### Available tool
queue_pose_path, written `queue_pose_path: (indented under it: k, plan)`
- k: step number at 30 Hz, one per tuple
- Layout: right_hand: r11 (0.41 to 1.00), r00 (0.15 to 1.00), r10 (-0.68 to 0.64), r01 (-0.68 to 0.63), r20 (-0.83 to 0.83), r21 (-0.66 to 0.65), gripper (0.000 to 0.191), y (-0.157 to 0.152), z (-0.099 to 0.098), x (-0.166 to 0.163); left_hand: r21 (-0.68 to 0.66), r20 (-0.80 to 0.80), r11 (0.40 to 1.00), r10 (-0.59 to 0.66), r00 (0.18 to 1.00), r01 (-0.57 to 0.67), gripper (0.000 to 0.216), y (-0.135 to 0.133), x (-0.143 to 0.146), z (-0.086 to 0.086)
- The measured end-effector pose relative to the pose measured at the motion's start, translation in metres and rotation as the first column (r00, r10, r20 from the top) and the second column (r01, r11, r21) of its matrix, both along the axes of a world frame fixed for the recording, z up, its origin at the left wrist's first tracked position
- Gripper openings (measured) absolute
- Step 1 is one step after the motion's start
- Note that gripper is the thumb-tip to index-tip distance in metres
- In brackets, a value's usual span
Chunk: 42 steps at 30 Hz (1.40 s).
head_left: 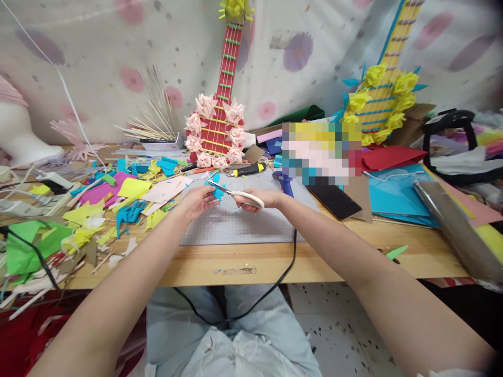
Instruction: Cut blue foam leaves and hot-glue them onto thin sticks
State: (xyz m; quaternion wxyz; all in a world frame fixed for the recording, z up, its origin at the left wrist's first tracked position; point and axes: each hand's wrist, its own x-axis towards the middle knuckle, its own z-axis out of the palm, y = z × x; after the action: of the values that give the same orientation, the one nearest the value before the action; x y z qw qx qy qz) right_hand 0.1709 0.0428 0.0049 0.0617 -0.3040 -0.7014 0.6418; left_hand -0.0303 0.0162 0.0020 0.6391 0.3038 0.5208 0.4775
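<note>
My left hand [197, 201] pinches a small piece of blue paper [217, 190] above the grey cutting mat [239, 222]. My right hand [261, 199] grips a pair of white-handled scissors [234, 192]. The blades point left and meet the blue paper. Both hands hover near the middle of the wooden table [275, 259].
Paper scraps [98, 209] in several colours cover the table's left side. A red paper guitar [220, 128] and a yellow one [383, 99] lean on the wall. A blue glue gun [283, 183] with a black cord [271, 288], a utility knife [249, 169], a black phone [334, 201] and coloured sheets [396, 193] lie around the mat.
</note>
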Motion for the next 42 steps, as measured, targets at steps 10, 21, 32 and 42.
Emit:
queue_pose_path:
  k: [10,21,32,42]
  plan:
    - [0.999,0.999,0.052,-0.052,0.013,0.005,0.036,0.013,-0.009,0.005,-0.046,0.027,0.998,-0.033,0.999,0.034,0.007,0.002,-0.005,-0.005]
    - [0.995,0.998,0.068,-0.069,0.015,0.072,0.037,0.012,-0.004,0.002,0.043,-0.070,0.998,-0.039,0.997,0.043,0.007,-0.003,-0.014,0.000]
    - [0.886,0.863,-0.455,0.463,-0.221,-0.016,0.033,0.016,-0.002,-0.038,0.107,-0.212,0.985,-0.112,0.971,0.137,0.021,-0.008,-0.015,0.002]
    - [0.862,0.843,-0.490,0.507,-0.222,0.022,0.028,0.016,-0.003,-0.062,0.101,-0.295,0.976,-0.155,0.943,0.192,0.019,-0.011,-0.014,0.005]
